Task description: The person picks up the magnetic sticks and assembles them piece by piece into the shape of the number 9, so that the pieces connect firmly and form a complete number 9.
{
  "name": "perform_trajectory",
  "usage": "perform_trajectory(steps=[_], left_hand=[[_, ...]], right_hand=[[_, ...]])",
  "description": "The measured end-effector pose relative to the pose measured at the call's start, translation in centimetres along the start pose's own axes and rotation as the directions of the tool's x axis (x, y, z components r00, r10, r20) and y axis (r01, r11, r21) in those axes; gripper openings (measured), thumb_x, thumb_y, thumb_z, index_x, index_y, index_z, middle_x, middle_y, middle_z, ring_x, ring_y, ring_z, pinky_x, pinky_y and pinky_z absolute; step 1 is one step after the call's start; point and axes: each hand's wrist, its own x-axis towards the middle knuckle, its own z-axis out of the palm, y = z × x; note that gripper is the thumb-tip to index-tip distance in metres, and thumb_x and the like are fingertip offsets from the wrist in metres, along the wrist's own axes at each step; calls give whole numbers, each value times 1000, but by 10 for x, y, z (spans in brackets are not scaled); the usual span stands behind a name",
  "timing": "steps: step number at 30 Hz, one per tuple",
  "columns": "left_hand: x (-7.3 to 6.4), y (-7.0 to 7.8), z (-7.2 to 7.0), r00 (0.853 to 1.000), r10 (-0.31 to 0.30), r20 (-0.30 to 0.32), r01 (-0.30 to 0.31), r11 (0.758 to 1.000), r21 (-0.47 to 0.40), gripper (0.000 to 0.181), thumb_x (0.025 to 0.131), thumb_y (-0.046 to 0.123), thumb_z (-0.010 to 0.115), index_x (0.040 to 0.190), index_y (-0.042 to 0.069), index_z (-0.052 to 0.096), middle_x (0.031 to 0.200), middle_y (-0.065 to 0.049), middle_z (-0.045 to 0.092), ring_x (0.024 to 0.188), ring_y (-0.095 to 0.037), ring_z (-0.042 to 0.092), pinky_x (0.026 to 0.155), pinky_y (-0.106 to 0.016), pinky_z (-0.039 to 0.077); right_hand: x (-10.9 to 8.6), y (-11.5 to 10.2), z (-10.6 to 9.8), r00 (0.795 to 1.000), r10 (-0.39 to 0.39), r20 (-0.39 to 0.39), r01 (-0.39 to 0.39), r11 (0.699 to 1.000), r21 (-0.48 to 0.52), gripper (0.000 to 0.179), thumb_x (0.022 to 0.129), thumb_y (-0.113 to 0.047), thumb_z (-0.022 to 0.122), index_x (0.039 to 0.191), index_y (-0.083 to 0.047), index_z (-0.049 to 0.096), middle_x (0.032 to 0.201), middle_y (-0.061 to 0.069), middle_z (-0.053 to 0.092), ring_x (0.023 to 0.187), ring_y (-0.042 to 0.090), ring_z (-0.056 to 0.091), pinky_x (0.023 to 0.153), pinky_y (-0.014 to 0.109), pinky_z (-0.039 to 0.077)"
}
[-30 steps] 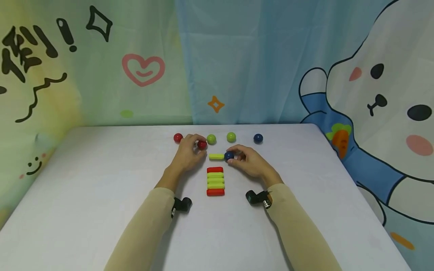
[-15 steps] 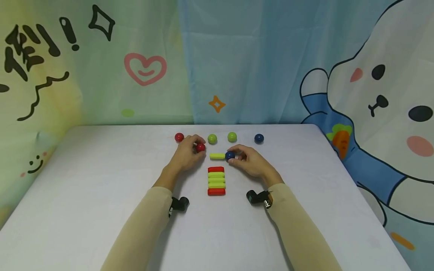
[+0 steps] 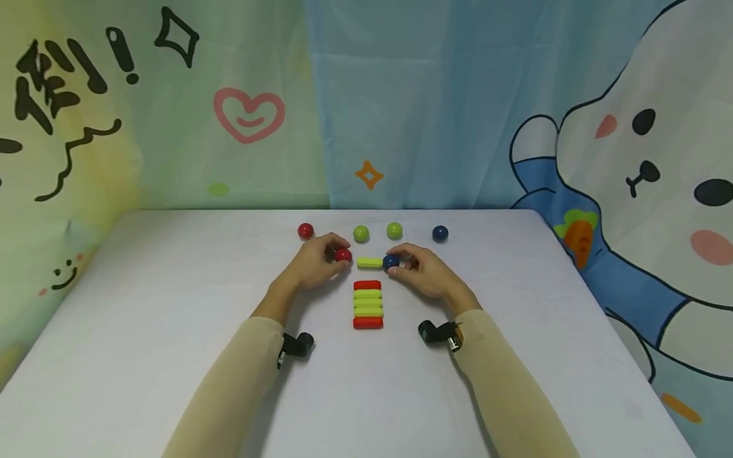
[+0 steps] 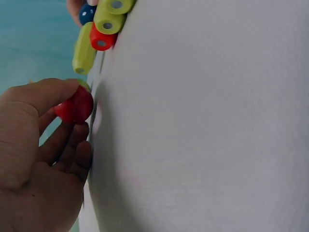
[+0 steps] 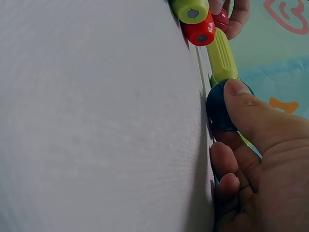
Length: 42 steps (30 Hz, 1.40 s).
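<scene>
My left hand point(image 3: 316, 262) pinches a red ball point(image 4: 76, 106) between thumb and fingers, just left of a yellow-green rod point(image 3: 369, 262). A small gap shows between that ball and the rod's left end. On the other side, my right hand point(image 3: 422, 270) pinches a dark blue ball point(image 5: 221, 107), which touches the rod's right end. Grey metal-looking discs show in the rod ends in the left wrist view. Nearer me lies a row of rods side by side, with a red rod point(image 3: 368, 322) at the front, several yellow-green rods point(image 3: 368, 303) between, and another red rod point(image 3: 367, 285) behind.
Along the back of the white table point(image 3: 189, 286) sit a loose red ball point(image 3: 306, 231), two green balls point(image 3: 361, 233) and a dark blue ball point(image 3: 440, 233). A printed curtain point(image 3: 412, 108) hangs behind the table's far edge.
My left hand has brought the red ball nearer to me and down level with the rod's left end. The right hand keeps its hold on the blue ball. The head view has shifted slightly.
</scene>
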Motion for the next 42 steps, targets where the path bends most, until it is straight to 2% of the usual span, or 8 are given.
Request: perform_trajectory(steps=[6, 13, 23, 34, 42], left_hand=[[-3, 0, 0, 999, -20, 27, 20, 1000, -1, 39, 95, 18, 72, 132, 10, 65, 117, -5, 69, 108, -22, 61, 96, -37, 52], [-8, 1, 0, 999, -35, 15, 36, 996, -77, 38, 94, 18, 73, 131, 10, 66, 117, -5, 68, 105, -22, 60, 95, -37, 51], [-6, -3, 3, 999, -17, 36, 19, 998, -54, 35, 96, 20, 71, 129, 11, 67, 114, -3, 67, 104, -20, 59, 94, -35, 50], [-6, -2, 4, 999, -36, 37, 38, 998, -47, 37, 97, 22, 70, 133, 14, 64, 113, -4, 65, 104, -22, 58, 93, -35, 49], [-11, -8, 0, 999, -37, -8, 36, 995, -92, 42, 97, 22, 69, 137, 13, 58, 134, -5, 61, 109, -23, 62, 98, -41, 53]], right_hand=[[-1, 1, 0, 1000, -1, -12, 1, 1000, -11, 40, 99, -30, 70, 137, -22, 63, 110, 4, 61, 97, 23, 53, 84, 37, 45], [0, 2, 1, 1000, -14, -19, 13, 1000, -11, 40, 98, -31, 71, 137, -23, 63, 111, 3, 62, 98, 23, 54, 84, 37, 45], [0, 1, 2, 999, -36, -23, 36, 999, 2, 40, 98, -30, 71, 137, -22, 63, 111, 3, 62, 97, 23, 53, 83, 37, 45], [1, 2, 2, 999, -10, -39, 9, 1000, -14, 39, 100, -30, 69, 138, -23, 62, 112, 4, 61, 97, 24, 53, 83, 37, 44], [1, 2, 2, 998, 15, -62, -16, 1000, -10, 41, 100, -31, 69, 139, -23, 61, 115, 5, 61, 95, 24, 53, 82, 37, 45]])
